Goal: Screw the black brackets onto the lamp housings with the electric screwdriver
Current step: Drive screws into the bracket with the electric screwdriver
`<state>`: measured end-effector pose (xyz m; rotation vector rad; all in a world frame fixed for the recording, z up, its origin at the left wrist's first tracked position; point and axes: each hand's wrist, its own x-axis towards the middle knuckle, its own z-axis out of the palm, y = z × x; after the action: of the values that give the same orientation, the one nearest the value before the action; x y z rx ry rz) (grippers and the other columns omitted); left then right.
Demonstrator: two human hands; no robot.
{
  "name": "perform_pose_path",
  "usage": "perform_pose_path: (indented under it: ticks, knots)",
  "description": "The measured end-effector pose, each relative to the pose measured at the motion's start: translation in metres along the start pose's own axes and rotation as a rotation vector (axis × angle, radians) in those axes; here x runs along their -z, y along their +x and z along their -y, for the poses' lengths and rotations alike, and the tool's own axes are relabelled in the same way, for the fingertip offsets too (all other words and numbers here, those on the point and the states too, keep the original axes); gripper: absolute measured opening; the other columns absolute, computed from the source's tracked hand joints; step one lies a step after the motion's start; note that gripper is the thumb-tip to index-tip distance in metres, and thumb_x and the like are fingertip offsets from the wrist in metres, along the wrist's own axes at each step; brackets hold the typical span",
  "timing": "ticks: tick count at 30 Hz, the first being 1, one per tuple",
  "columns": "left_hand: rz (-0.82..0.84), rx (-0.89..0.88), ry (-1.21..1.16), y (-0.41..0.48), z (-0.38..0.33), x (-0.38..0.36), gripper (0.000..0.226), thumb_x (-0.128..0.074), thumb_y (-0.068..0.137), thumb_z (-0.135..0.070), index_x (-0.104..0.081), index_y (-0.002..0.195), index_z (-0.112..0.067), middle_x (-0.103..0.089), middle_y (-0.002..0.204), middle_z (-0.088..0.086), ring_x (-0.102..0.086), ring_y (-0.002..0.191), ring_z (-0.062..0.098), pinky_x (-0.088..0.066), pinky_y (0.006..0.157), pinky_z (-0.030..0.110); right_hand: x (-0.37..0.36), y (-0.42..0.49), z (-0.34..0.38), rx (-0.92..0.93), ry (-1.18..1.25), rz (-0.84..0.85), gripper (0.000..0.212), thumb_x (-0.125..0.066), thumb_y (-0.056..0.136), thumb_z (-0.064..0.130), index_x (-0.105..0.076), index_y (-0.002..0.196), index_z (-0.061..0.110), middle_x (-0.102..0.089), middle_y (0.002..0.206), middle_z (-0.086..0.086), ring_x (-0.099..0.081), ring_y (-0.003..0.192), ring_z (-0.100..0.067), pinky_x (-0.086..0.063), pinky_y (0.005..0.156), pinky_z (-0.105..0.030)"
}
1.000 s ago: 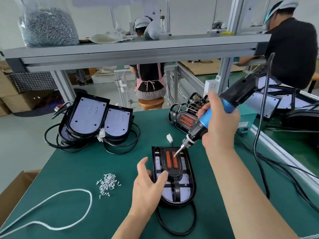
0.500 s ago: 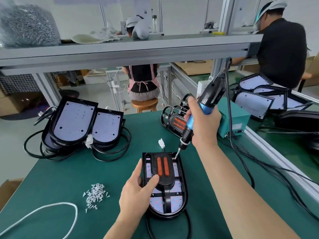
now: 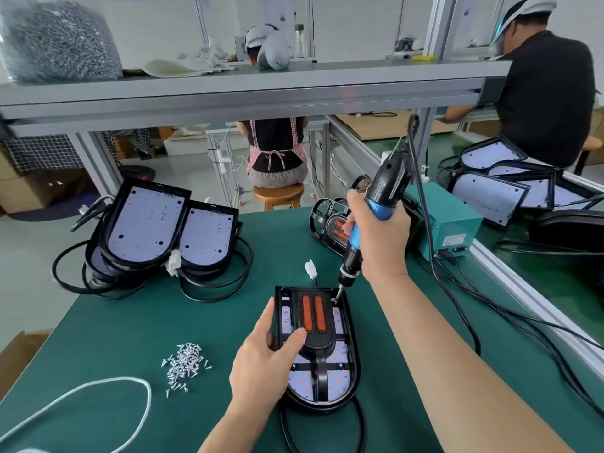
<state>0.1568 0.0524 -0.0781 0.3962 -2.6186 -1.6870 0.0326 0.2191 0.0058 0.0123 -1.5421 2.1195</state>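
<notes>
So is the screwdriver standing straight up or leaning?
Leaning. The electric screwdriver touches the lamp housing at its far right corner, its top tilted to the right.

One electric screwdriver [image 3: 376,207]. Four lamp housings plainly show on this bench: front housing [image 3: 343,384], tall left housing [image 3: 143,223], shorter left housing [image 3: 207,237], far housing [image 3: 317,231]. Two black brackets: front bracket [image 3: 318,338], far bracket [image 3: 331,223]. One screw heap [image 3: 184,361], uncountable. One teal power box [image 3: 454,220]. Two hands: left hand [image 3: 261,358], right hand [image 3: 382,237].
</notes>
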Motion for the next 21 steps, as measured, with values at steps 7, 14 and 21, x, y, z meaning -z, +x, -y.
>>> perform_pose_path:
  ticks: [7, 14, 21]
  knots:
    - [-0.008, 0.007, 0.011, 0.0, -0.003, -0.001, 0.072, -0.053, 0.064, -0.065, -0.036, 0.134, -0.068, -0.071, 0.085, -0.023, -0.066, 0.089, 0.004, -0.052, 0.09, 0.039, -0.007, 0.0, -0.007, 0.016, -0.037, 0.146, 0.024, -0.075, 0.079, 0.026, -0.056, 0.083, 0.012, -0.057, 0.056, -0.005, -0.055, 0.051, -0.022, -0.051, 0.058, -0.034]
    - [-0.005, 0.01, 0.004, 0.001, -0.001, -0.003, 0.07, -0.054, 0.065, -0.064, -0.036, 0.132, -0.069, -0.072, 0.082, -0.021, -0.067, 0.088, 0.007, -0.053, 0.089, 0.041, -0.007, 0.007, -0.012, -0.01, -0.091, 0.149, 0.014, -0.066, 0.073, 0.012, -0.053, 0.07, 0.015, -0.054, 0.05, -0.008, -0.05, 0.046, -0.021, -0.047, 0.054, -0.034]
    - [-0.015, 0.023, 0.012, 0.002, -0.001, -0.004, 0.07, -0.053, 0.063, -0.065, -0.034, 0.13, -0.071, -0.071, 0.078, -0.018, -0.066, 0.081, 0.004, -0.052, 0.078, 0.031, 0.0, 0.002, -0.008, 0.006, -0.069, 0.344, 0.024, -0.064, 0.076, 0.013, -0.051, 0.056, 0.01, -0.051, 0.051, -0.011, -0.048, 0.054, -0.023, -0.045, 0.057, -0.033]
